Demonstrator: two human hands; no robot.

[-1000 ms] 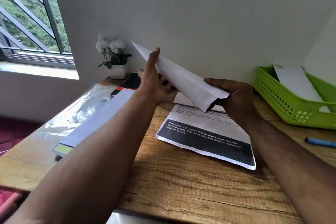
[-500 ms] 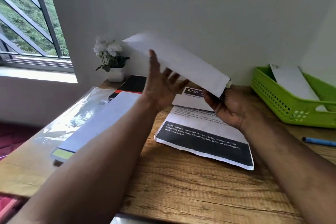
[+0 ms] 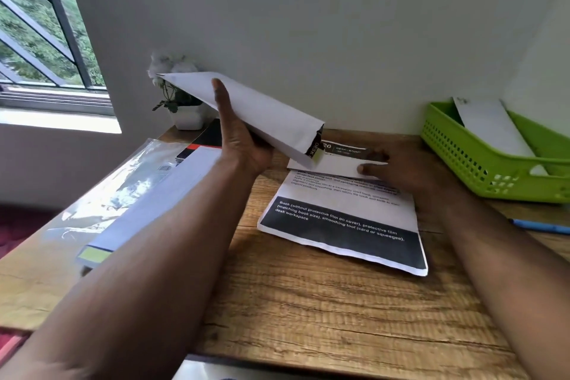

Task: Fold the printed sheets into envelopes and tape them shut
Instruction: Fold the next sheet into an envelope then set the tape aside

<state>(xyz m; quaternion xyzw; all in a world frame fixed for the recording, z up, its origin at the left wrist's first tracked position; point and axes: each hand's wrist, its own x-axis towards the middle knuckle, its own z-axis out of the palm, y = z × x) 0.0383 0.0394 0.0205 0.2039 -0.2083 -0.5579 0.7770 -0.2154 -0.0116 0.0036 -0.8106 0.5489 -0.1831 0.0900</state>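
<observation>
Moved: right hand [image 3: 398,168] has left the folded envelope [image 3: 262,116], now pressing fingers flat on printed sheets [image 3: 342,219] on the counter [image 3: 308,311].
Left grip: left hand [image 3: 243,145] alone pinches the envelope aloft, thumb on top.
Around: green basket [image 3: 462,157] right, plant [image 3: 179,95] behind.

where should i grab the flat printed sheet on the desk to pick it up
Pinch the near right corner of the printed sheet, coming from the desk's front edge. It lies flat on the desk, but that corner looks slightly lifted, and the right hand covers its far end.
</observation>
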